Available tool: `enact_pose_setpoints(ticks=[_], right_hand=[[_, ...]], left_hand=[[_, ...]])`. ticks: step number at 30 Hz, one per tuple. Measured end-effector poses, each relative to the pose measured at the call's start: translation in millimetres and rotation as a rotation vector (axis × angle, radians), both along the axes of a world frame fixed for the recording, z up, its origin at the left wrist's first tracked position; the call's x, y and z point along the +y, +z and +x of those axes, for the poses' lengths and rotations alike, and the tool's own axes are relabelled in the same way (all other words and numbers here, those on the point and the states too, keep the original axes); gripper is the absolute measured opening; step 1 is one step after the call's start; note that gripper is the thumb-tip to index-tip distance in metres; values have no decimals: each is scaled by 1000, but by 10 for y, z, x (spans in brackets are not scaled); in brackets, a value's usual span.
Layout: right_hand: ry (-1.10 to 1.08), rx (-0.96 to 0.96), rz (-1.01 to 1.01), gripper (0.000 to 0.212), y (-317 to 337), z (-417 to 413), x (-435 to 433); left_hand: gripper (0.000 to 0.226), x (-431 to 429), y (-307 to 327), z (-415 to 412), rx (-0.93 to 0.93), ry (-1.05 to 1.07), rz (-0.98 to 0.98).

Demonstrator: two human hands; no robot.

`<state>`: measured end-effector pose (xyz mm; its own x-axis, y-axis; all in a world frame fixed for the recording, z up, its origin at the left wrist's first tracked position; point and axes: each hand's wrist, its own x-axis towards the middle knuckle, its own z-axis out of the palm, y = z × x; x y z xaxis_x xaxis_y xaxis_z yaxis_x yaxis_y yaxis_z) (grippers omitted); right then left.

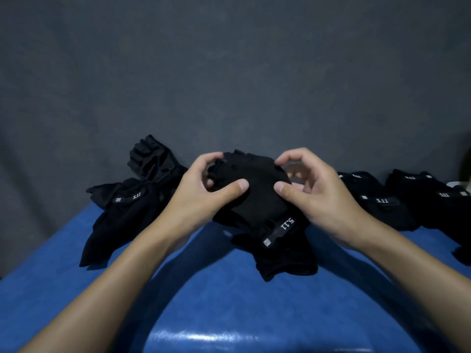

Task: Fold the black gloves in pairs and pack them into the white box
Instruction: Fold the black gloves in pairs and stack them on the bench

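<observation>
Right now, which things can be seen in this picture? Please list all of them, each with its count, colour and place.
held gloves: count unclear, perhaps a stacked pair; black; centre, between both hands
left gloves: several in a heap; black; left side of the table
right gloves: two groups; black with grey labels; right side of the table
table: one; blue; under all the gloves
backdrop: one; dark grey; behind the table
white object: one; white; far right edge, mostly hidden, cannot tell what it is
left hand: one; bare; pinches the held gloves on their left side
right hand: one; bare; pinches the held gloves on their right side
</observation>
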<state>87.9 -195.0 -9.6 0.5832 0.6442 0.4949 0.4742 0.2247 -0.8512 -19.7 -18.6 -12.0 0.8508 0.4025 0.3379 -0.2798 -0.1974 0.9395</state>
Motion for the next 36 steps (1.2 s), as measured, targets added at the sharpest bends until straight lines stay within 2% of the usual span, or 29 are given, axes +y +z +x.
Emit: enact_pose_setpoints(ticks=[3,6,10,14,16,20,21,26,29,32,34,36], right_hand=[[-115,-132,-30,27,-1,4,-47],[-87,-112,-79,34,-25,-3,-92],[-60,-90,-96,47,-23,-49,-137],[-118,-118,-100,57,26,-96,-207],[-132,-123,-104,61,21,-110,-228],[-110,-65,-144,66,-14,-122,-278],[-105,-53,-158,67,-21,-121,-293],[-115,84,-208,67,-86,-124,-388],[-112,197,-247,71,-121,-129,-436],[-157,161,-347,75,-143,-149,-449],[-171,131,-397,69,-168,-152,-447],[-158,133,-398,47,-188,-149,-454]], left_hand=[[56,27,-21,-18,127,-91,-51],[57,-14,-15,-38,57,-126,-153],[67,-40,-10,-24,-36,-104,-178],[77,-8,-63,-21,-23,-100,-180],[72,15,-99,-2,11,-94,-148],[24,-24,-133,28,27,-107,-87],[20,-43,-137,27,41,-115,-79],[43,-143,-167,24,120,-78,14],[47,-207,-183,43,126,-58,71],[46,-224,-216,73,183,-51,101],[44,-230,-255,94,222,-39,121],[43,-238,-293,110,245,-20,133]])
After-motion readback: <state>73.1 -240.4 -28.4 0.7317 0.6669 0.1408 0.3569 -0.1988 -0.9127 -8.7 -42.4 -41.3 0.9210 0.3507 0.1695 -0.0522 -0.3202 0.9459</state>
